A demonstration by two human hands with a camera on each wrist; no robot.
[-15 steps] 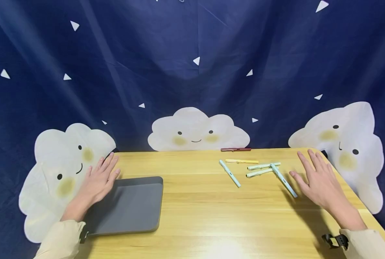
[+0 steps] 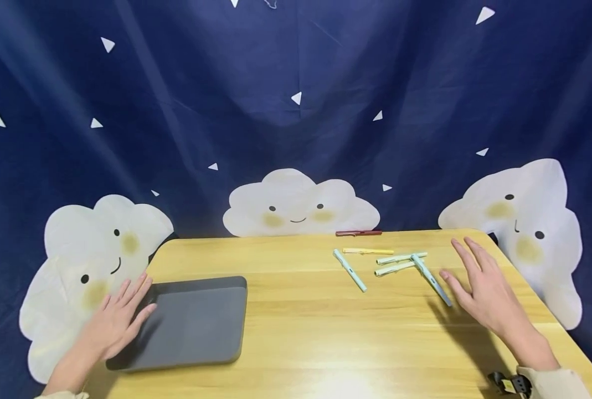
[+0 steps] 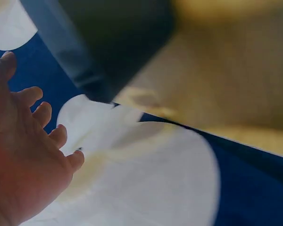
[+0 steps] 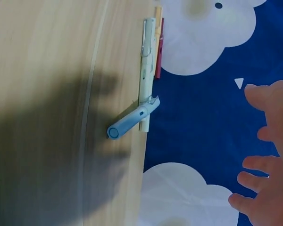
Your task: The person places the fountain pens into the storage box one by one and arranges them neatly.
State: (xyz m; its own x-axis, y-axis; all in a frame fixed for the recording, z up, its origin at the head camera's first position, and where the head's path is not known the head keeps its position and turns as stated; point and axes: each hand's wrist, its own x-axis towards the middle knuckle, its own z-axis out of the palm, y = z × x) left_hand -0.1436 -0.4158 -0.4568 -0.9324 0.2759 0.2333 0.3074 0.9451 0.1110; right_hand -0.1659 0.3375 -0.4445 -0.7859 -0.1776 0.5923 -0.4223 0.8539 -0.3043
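Six pens lie on the far right part of the table: a blue pen point(image 2: 431, 280) crosses two pale green pens point(image 2: 402, 258), with a light-blue pen point(image 2: 349, 270), a yellow pen point(image 2: 368, 251) and a red pen point(image 2: 358, 233) nearby. Only the head view takes in all six; the right wrist view adds the blue pen's round end. The right hand point(image 2: 490, 293), fingers spread and holding nothing, is just beside the blue pen. The left hand point(image 2: 113, 324), fingers loosely extended and likewise holding nothing, is at the left edge of a grey tray point(image 2: 191, 327); the left wrist view shows its palm side. The pale wooden table point(image 2: 296, 343) bears shadows, before a dark blue curtain point(image 2: 256, 83) with smiling white clouds point(image 2: 300, 191) and small triangles point(image 2: 297, 98).
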